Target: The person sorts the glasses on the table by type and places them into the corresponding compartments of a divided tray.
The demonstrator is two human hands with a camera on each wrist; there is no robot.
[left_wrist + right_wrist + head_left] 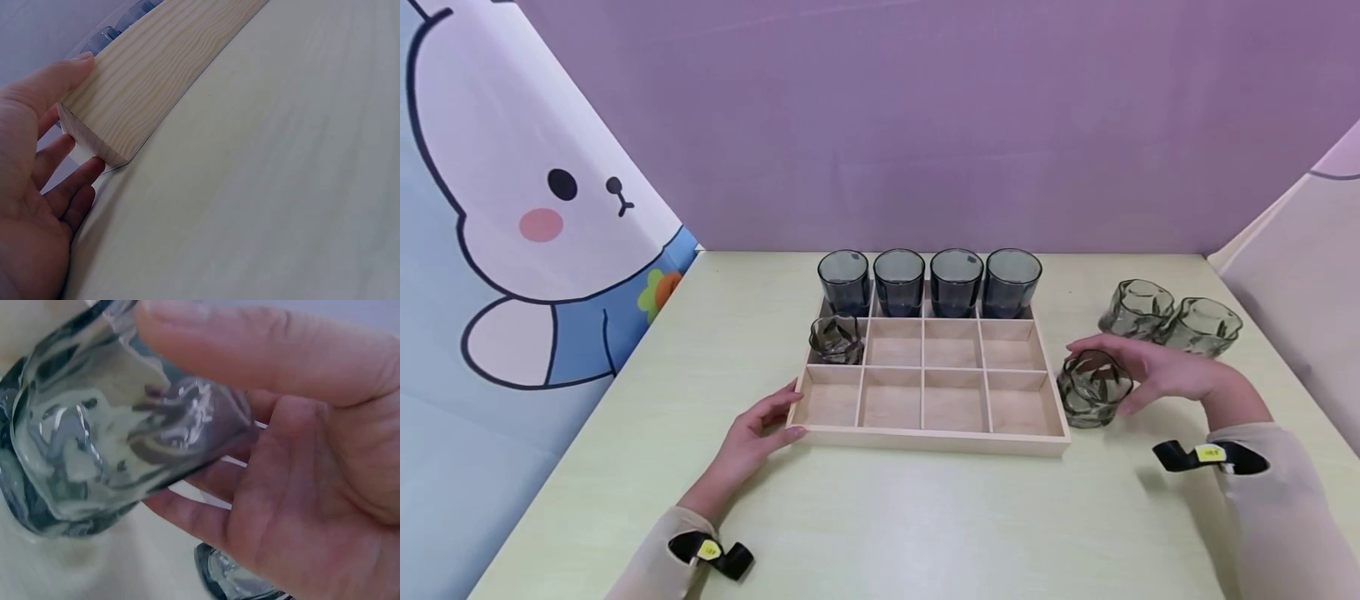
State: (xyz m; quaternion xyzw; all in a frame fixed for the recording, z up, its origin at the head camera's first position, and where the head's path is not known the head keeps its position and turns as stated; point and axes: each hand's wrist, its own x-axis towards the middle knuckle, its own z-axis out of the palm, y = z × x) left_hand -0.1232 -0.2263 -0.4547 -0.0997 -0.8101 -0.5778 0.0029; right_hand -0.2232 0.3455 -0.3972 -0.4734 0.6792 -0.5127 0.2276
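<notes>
Wavy glass (1095, 389): in my right hand (1172, 371), beside the right wall of the wooden tray (928, 442), toward the front; whether its base touches the table (910, 525) I cannot tell.
Right fingers: partly spread around the glass, my thumb along one side and my fingers on the other — a hold with the palm kept off the glass.
Left hand (756, 433): at the front left corner of the tray, thumb on the front wall near its top edge, fingertips against the side wall, so I have that corner pinched between them.
Back row: four smooth blue-grey tumblers (898, 283), one to each compartment, standing taller than the dividers.
Middle row: a seated wavy glass (837, 342) in the leftmost compartment.
Beyond my right hand: a left spare glass (1137, 310) and a right spare glass (1206, 327), both wavy and greenish, side by side on the table; whether they touch I cannot tell.
Wrists: a black strap piece with a yellow label on each of my pale sleeves (1270, 508).
Behind the table: a purple backdrop (947, 125) — with a cartoon figure (512, 150) on the cloth to my left.
</notes>
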